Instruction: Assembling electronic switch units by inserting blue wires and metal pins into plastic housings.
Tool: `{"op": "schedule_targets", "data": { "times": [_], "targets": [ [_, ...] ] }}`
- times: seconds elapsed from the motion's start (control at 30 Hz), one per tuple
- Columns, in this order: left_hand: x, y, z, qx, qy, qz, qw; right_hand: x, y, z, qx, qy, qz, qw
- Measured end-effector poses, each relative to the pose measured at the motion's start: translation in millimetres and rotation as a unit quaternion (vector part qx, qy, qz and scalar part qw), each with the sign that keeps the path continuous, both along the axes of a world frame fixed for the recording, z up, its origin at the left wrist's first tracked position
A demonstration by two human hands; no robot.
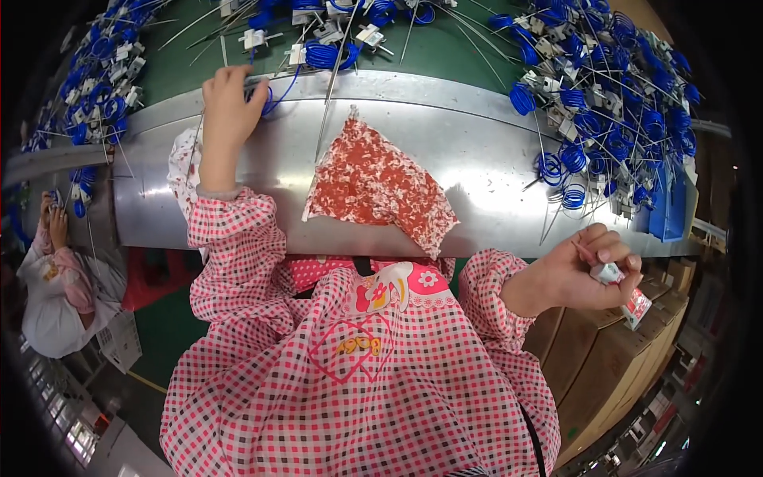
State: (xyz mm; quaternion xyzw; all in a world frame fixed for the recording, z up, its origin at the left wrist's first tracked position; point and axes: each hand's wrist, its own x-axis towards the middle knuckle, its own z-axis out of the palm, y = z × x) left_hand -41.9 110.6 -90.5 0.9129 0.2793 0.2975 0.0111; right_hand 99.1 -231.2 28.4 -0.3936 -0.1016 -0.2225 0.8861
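My left hand (228,107) reaches forward over the metal edge of the bench (477,159) and its fingers close on a blue coiled wire part (266,99) at the rim of the green belt (429,48). My right hand (592,270) is held off the bench's right end, near my body, and grips a small white and red object (624,290) between thumb and fingers. A red-and-white patterned cloth (377,187) lies on the metal surface between my arms. Both sleeves are pink checked.
Heaps of blue coiled wire parts with white connectors lie at the left (99,71), along the top (326,44) and at the right (604,103). A blue bin (668,207) stands at right. Cardboard boxes (612,358) sit below. Another person (56,270) works at far left.
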Motion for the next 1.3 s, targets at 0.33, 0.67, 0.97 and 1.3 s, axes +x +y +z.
{"op": "schedule_targets", "data": {
  "times": [0.33,0.67,0.97,1.3],
  "targets": [
    [24.7,52.7,13.0,0.008,-0.032,-0.045,0.998,-8.5,6.4,-6.7,-0.104,-0.021,0.068,0.992],
    [35.8,74.9,2.8,0.054,0.139,0.001,0.989,-19.4,29.5,1.4,-0.148,0.048,0.006,0.988],
    [-136.1,106.9,103.2,-0.129,-0.331,-0.154,0.922,-11.8,31.5,-3.2,-0.162,0.086,0.025,0.983],
    [-81.2,-28.1,93.5,-0.696,-0.591,-0.343,0.22,-16.3,46.3,-3.9,-0.177,-0.002,0.131,0.975]
  ]
}}
